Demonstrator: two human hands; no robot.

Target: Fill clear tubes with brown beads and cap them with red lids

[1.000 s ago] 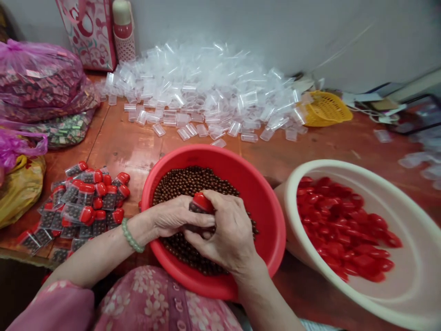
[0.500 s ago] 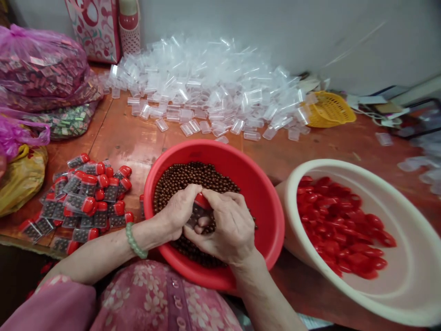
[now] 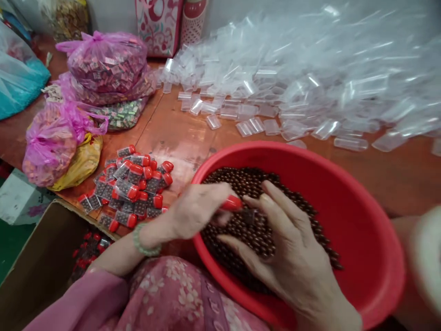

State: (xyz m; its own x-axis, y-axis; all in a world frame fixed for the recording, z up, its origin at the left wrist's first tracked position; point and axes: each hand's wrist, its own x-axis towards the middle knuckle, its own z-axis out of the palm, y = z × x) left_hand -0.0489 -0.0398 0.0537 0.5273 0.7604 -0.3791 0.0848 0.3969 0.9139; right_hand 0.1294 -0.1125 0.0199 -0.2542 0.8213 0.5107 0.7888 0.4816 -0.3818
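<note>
My left hand [image 3: 195, 211], with a green bead bracelet at the wrist, is closed around a small container whose red cap [image 3: 232, 203] sticks out past the fingers; its body is mostly hidden. Spread and empty, my right hand [image 3: 292, 253] hovers over the red basin [image 3: 382, 248]. Many small shiny brown balls [image 3: 237, 181] lie in that basin, below both hands. To the left of my left hand is a heap of clear, red-capped containers [image 3: 126, 188] filled with dark balls.
Clear plastic sleeves [image 3: 248, 110] are heaped along the back of the table. Pink bags [image 3: 106, 64] and a yellow bag [image 3: 81, 161] stand at the left. Below the table edge, an open box [image 3: 37, 248] holds more red-capped pieces. A pale basin [image 3: 427, 257] shows blurred at the right.
The view has swung left. My right hand has let go of the container and opened. My left hand keeps hold of it and has moved toward the basin's left rim.
</note>
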